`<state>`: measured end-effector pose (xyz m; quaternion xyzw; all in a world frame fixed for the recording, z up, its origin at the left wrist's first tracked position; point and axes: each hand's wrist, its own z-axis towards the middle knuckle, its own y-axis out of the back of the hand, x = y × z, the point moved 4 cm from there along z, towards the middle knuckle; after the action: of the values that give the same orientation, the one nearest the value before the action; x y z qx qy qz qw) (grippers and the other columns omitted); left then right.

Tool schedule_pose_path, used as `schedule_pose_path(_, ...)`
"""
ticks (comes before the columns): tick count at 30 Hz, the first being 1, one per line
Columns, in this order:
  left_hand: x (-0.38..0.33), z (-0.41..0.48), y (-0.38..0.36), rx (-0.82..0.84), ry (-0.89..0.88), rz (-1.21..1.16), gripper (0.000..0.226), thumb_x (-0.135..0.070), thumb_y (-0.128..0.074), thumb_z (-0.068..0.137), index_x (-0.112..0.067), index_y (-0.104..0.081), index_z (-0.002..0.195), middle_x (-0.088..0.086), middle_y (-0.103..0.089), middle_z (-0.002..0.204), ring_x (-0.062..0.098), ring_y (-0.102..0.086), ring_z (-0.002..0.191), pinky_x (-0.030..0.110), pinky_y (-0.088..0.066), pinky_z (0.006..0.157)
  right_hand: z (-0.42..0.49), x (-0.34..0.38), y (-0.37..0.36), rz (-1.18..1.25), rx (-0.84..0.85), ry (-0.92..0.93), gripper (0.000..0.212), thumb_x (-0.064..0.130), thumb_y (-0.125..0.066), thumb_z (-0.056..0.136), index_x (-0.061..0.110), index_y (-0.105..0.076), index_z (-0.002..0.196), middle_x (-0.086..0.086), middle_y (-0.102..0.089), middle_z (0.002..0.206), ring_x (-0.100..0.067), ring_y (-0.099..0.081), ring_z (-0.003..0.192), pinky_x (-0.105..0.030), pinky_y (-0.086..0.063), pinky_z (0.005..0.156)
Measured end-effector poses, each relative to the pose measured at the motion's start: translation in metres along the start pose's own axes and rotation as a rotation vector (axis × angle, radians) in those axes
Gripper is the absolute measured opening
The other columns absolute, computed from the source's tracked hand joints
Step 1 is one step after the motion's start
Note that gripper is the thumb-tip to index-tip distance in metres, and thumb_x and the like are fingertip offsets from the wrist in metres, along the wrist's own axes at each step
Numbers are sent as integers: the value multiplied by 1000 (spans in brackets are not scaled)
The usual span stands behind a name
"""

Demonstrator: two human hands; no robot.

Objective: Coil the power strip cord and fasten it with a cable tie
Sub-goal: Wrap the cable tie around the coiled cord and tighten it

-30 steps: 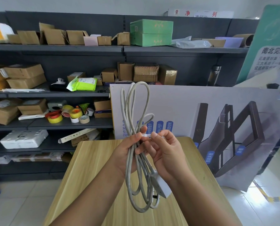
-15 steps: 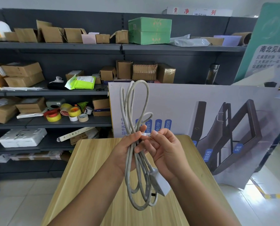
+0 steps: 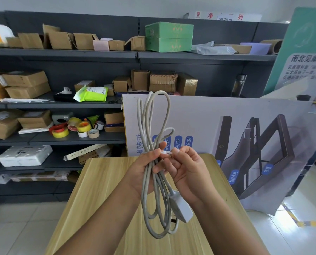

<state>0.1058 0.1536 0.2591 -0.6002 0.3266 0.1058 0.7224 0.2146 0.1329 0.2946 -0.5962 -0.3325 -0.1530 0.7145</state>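
In the head view, the left hand (image 3: 144,173) is closed around the middle of the coiled cord (image 3: 149,126), its thumb laid across the strands. The grey loops stand up above the fist, in front of the printed board (image 3: 227,126), and hang down below it over the wooden table (image 3: 102,190), clear of its top. The right hand (image 3: 188,173) sits just beside the left, touching the bundle; its thumb and forefinger pinch the cable tie (image 3: 167,153), a small white strip that runs between the two thumbs at the coil's waist. Whether the tie is fully closed around the cord cannot be told. The remaining right fingers curl loosely behind the strands. The white power strip (image 3: 181,208) dangles at the lower right of the coil, tilted, below the right palm and above the table. Far and left, dark shelves (image 3: 61,56) carry cardboard boxes, a green box (image 3: 169,36) on the top level, and rolls of tape (image 3: 74,127) on a lower level. A green sign (image 3: 304,52) stands at the far right.
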Motion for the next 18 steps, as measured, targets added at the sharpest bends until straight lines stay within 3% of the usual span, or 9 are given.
schedule_pose_path(12, 2, 2, 0, -11, -3, 35, 47, -18, -94, 51, -9, -75, 94, 0, -60, 58, 6, -50, 41, 22, -55, 61, 0, 1, 4, -33, 10, 11, 17, 2, -65, 76, 8, -49, 76, -21, -72, 67, -30, -71, 55, -26, -59, 54)
schedule_pose_path(16, -2, 5, -1, -126, -69, 174, 17, -8, -73, 69, -13, -78, 85, 0, -57, 56, 6, -47, 39, 17, -47, 51, 1, 2, 9, -107, -9, 8, 16, 5, -67, 76, 6, -52, 74, -20, -71, 69, -30, -70, 56, -24, -59, 56)
schedule_pose_path(18, -5, 5, 0, -184, -119, 231, 18, -7, -69, 69, -14, -79, 82, 0, -57, 56, 6, -46, 39, 16, -43, 46, 1, 3, 10, -132, -16, -1, 13, 7, -67, 77, 4, -54, 75, -18, -70, 69, -25, -70, 58, -23, -59, 58)
